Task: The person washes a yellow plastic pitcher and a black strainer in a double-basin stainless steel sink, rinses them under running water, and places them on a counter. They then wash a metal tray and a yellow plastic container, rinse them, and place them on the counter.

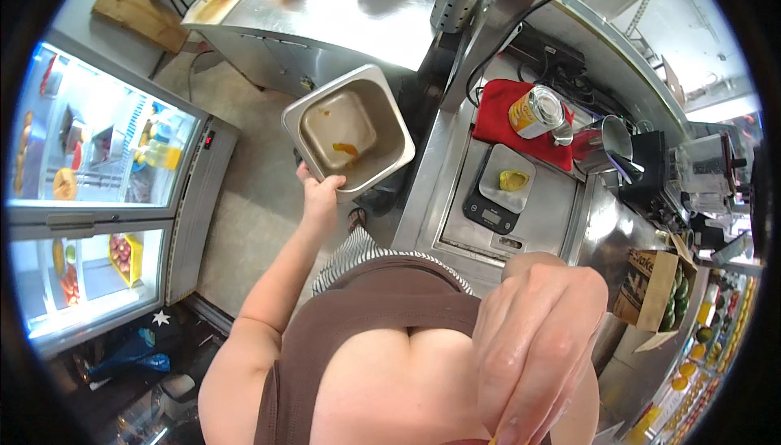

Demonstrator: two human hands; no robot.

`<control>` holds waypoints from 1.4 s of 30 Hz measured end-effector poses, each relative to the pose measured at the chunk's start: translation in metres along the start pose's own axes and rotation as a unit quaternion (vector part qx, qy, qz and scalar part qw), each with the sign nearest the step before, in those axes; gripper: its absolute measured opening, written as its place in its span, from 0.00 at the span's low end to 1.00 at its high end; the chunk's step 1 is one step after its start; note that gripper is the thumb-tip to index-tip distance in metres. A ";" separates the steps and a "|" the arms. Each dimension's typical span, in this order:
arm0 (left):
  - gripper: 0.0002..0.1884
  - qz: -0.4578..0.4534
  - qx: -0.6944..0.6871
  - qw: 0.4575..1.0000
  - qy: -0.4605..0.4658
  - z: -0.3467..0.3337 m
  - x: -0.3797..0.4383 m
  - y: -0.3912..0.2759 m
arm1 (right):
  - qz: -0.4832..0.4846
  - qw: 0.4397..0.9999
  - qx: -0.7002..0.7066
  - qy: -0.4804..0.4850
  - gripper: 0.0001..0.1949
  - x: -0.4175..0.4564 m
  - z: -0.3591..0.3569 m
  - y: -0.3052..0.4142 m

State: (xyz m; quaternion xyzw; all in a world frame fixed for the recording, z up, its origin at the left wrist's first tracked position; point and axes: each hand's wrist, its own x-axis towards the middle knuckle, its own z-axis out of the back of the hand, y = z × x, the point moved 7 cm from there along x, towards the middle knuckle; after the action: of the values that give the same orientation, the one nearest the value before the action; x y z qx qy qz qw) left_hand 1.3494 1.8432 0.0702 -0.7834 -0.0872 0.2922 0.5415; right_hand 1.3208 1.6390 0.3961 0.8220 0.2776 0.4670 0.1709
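Observation:
My left hand (321,195) grips the near rim of a deep stainless steel food pan (390,103), held tilted over the floor. Inside the pan lie an orange scrap of food (345,149) and some smears. My right hand (543,341) is raised close to the camera, its fingers pinched together. A sliver of something yellow (492,442) shows at its fingertips, mostly cut off by the lower picture edge. To the right, a hollowed yellow-green fruit half, probably avocado (513,181), rests on a black digital kitchen scale (492,216).
A red cloth (497,112) with a tin can (537,111) on it lies behind the scale. Blenders (701,167) and a cardboard box of green fruit (656,292) stand farther right. A glass-door fridge (104,140) is at left; a steel table (341,24) stands ahead.

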 end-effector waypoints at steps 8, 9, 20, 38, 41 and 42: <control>0.26 0.019 0.013 0.994 0.111 -0.008 0.056 -0.038 | -0.044 0.993 -0.001 -0.111 0.07 0.044 0.035 -0.056; 0.26 0.027 0.024 0.992 0.120 -0.007 0.062 -0.040 | -0.023 0.993 -0.001 -0.120 0.06 0.046 0.037 -0.062; 0.29 0.056 0.041 0.984 0.164 -0.002 0.069 -0.049 | 0.002 0.994 0.022 -0.105 0.04 0.074 0.044 -0.091; 0.36 0.072 0.204 0.875 0.434 -0.162 -0.175 0.071 | -0.398 0.207 -0.725 -0.523 0.06 -0.290 0.110 -0.039; 0.36 0.030 0.200 0.869 0.451 -0.171 -0.208 0.087 | -0.376 0.269 -0.648 -0.606 0.10 -0.328 0.097 -0.023; 0.37 0.012 0.206 0.867 0.453 -0.170 -0.212 0.089 | -0.336 0.327 -0.621 -0.628 0.10 -0.327 0.088 -0.018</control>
State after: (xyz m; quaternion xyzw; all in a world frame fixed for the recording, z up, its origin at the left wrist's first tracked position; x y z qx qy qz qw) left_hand 1.2546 1.5757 0.1090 -0.7014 0.2396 -0.0774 0.6668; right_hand 1.2576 1.4499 0.1223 0.3626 -0.0305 -0.2491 0.8975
